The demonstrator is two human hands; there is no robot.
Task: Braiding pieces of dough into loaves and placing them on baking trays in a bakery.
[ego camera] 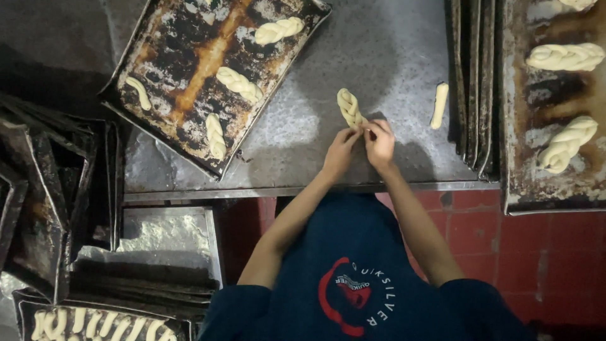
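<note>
Seen from above, a person in a dark blue shirt leans over a grey metal worktable (379,57), its surface dull, scuffed and dusted pale with flour. At the near middle of the table lies a braided dough piece (349,107), soft, pale yellow and rope-like, plaited at its far end. The left hand (341,151) and the right hand (380,144) meet at the braid's near end, fingers pinched around the loose strands, so both hands are grasping the dough.

Just right of the braid, on the same table, lies a short plain dough stick (439,105), smooth and unplaited. Left of the braid sits a rectangular baking tray (183,82), set at an angle, its metal blackened and rust-brown with baked-on crust. It holds three finished braids and one thin curved strip. Right of the braid, past the dough stick, a stack of dark trays (472,82) stands on edge, and beyond it another stained tray (524,126) carries three plump pale braids.

Further left of the braid, beyond the angled tray, blackened empty tins (44,183) are piled loosely. At the bottom left corner, well apart from the braid, a tray of dough pieces (95,323) shows pale loops in a row. Under the table's near edge, the floor is red tile (524,246), worn and smudged.
</note>
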